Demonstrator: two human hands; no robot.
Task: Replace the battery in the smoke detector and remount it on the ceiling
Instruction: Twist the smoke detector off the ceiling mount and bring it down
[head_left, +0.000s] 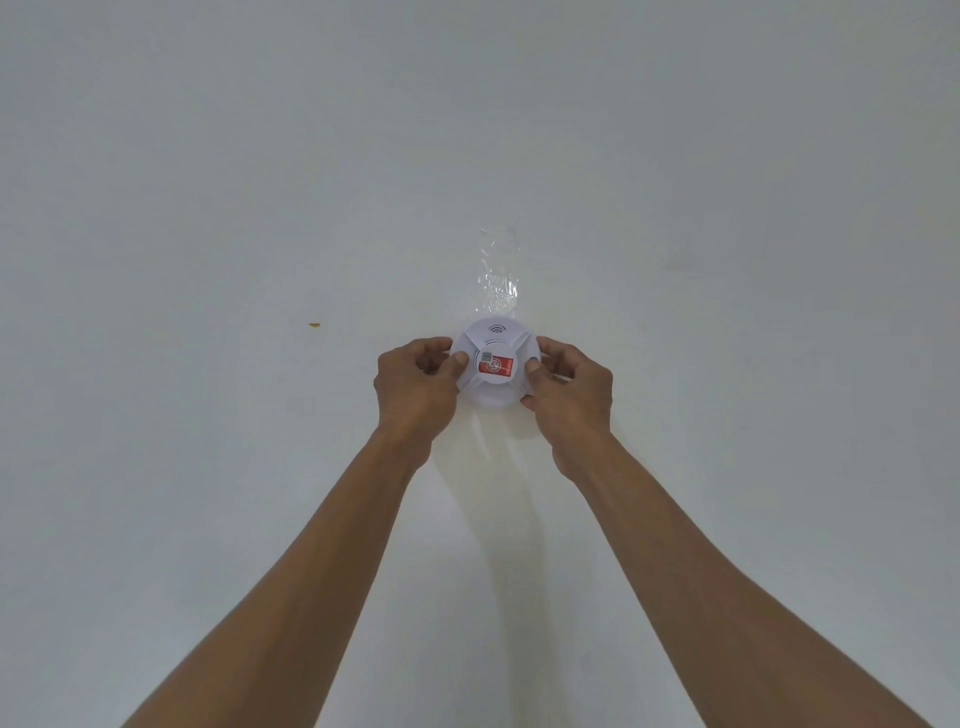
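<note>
A round white smoke detector (495, 338) with a red label on its face sits against the white ceiling (208, 182). My left hand (415, 387) grips its left rim, thumb on the face and fingers curled around the edge. On the other side, my right hand (569, 395) holds the right rim the same way. Both arms reach straight up from below. The detector's back and its mount are hidden behind it.
A strip of clear tape (497, 273) is stuck to the ceiling just beyond the detector. A small yellow-brown mark (314, 325) shows on the ceiling to the left. Plain white ceiling fills the view all around.
</note>
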